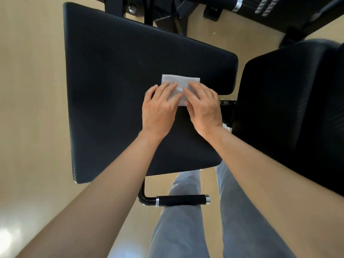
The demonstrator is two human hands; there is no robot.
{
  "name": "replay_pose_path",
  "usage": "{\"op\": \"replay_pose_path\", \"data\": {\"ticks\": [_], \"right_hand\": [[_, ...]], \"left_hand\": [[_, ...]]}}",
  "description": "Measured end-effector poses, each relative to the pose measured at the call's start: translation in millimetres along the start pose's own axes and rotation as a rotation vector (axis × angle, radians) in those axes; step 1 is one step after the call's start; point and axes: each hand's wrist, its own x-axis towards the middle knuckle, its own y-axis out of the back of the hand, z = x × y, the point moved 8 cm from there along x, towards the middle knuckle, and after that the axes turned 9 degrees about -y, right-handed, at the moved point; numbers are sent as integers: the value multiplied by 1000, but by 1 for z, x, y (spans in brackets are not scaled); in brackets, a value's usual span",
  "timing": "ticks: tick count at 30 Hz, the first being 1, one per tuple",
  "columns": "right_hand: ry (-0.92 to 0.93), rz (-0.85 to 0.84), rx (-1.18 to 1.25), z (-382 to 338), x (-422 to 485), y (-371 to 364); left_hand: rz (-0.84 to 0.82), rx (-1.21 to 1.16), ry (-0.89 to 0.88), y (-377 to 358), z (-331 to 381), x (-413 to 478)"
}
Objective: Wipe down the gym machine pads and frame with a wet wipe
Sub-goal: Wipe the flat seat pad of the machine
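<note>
Head view: the wet wipe (pixel 178 80) lay flat on the large black seat pad (pixel 111 90), a white folded rectangle close to the pad's right edge and nearer its far right corner than its near one. Its far edge ran left to right, dipping a little toward the right. The near part was hidden under the fingers, so its long axis could not be fixed for certain; the part in sight was somewhat wider than deep.

Both hands were laid on the wipe, palms down. The left hand (pixel 160 108) had no closed grip: its fingers were straight and pressed flat on the wipe's left half. The right hand (pixel 203 107) did the same on the right half, fingers straight, nothing pinched. The two sets of fingertips nearly met at the wipe's middle.

A second black pad (pixel 288 108) stood just beside the seat pad's right edge. Black frame tubes (pixel 149 12) showed beyond the far edge. Below the near edge a handle bar (pixel 182 200) with chrome ends lay across grey trousers (pixel 186 229), above a tan floor (pixel 28 108).
</note>
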Motion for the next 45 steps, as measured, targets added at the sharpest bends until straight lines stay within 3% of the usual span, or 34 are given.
{"op": "replay_pose_path", "data": {"ticks": [9,19,32,38,45], "right_hand": [[-15,-57,0,-2,-45,-12],[-49,-311,-75,-5,-144,-26],[270,-330,-137,-74,-4,-37],[321,-380,-141,-71,-54,-36],[364,-518,-229,-62,-120,-40]], "left_hand": [[-32,-32,8,3,19,-47],[-377,-65,-19,-9,68,-123],[-230,78,284,23,-38,-85],[-230,39,296,27,-11,-128],[-360,31,271,26,19,-175]]}}
